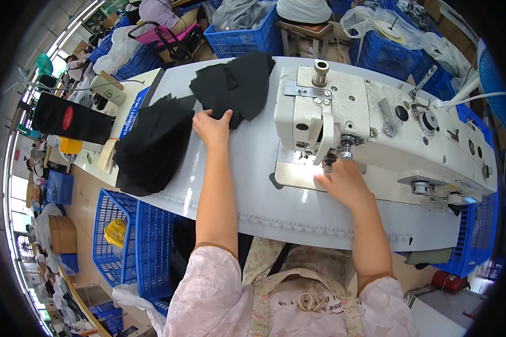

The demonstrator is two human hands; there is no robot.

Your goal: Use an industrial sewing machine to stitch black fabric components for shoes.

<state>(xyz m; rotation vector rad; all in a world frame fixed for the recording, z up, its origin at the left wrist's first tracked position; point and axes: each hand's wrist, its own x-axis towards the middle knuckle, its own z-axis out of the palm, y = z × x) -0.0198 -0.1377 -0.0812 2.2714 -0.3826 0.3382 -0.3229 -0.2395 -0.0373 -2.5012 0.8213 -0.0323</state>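
Two stacks of black cut fabric pieces lie on the white sewing table. My left hand (pixel 212 128) is at the near edge of the farther stack (pixel 236 84), its thumb and fingers closed on the cloth's edge. Left of that hand, a larger black fabric stack (pixel 152 146) hangs toward the table's left end. My right hand (pixel 346 182) is beside the needle area of the white sewing machine (pixel 371 112). Its thumb points left over the lit sewing plate (pixel 298 175); the other fingers are mostly hidden behind the presser parts, so I cannot see what they hold.
The machine takes up the right side of the table (pixel 253 168). A black box-shaped device (pixel 73 118) stands at the left end. Blue crates stand below left (pixel 154 241) and beyond the table (pixel 244 36). Other people sit at the far side.
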